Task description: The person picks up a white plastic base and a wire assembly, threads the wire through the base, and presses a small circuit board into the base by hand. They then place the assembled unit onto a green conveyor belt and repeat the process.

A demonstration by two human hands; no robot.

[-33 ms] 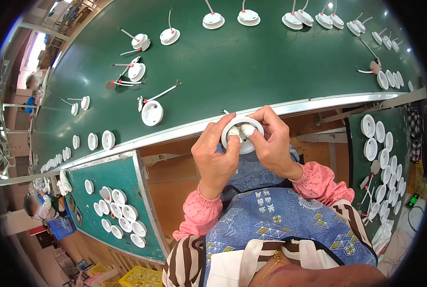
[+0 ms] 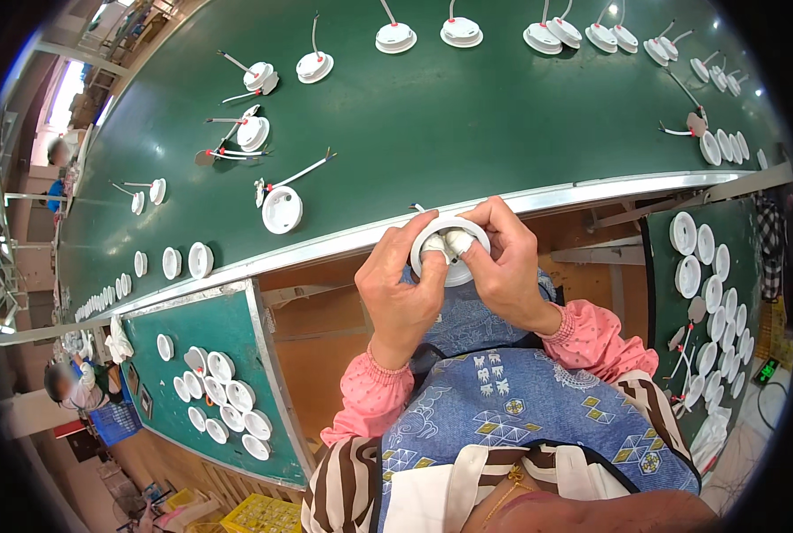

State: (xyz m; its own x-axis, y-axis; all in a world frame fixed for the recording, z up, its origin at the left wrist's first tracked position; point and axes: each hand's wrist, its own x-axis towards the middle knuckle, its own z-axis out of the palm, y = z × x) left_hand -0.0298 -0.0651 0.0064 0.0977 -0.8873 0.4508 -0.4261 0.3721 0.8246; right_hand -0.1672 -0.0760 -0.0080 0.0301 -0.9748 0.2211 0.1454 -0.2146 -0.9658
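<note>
The person's left hand [image 2: 402, 280] and right hand [image 2: 507, 266] both hold 1 white round housing [image 2: 458, 275], which is above the lap and just in front of the metal edging [image 2: 343, 237] of the green bench [image 2: 387, 124]. The grip of each hand is closed around the housing's rim, fingers behind it, and the 2 thumbs, in white covers [image 2: 434, 245], press inside the ring. A short wire end [image 2: 418, 208] shows just beyond the left fingers.

On the bench, to the left of the hands, a white cup [image 2: 282, 210] lies beside a white cable [image 2: 300, 173] with a red fitting. Farther left, 3 white cups [image 2: 201, 259] stand near the front edge. Along the back are white discs [image 2: 396, 38] with cables rising from them.

A lower side table [image 2: 236, 322] on the left bears a cluster of white cups [image 2: 241, 393]; another green surface [image 2: 667, 244] on the right carries more cups [image 2: 683, 234]. Pink cuffs [image 2: 378, 395] and a blue patterned apron [image 2: 538, 400] cover the person's clothes.
</note>
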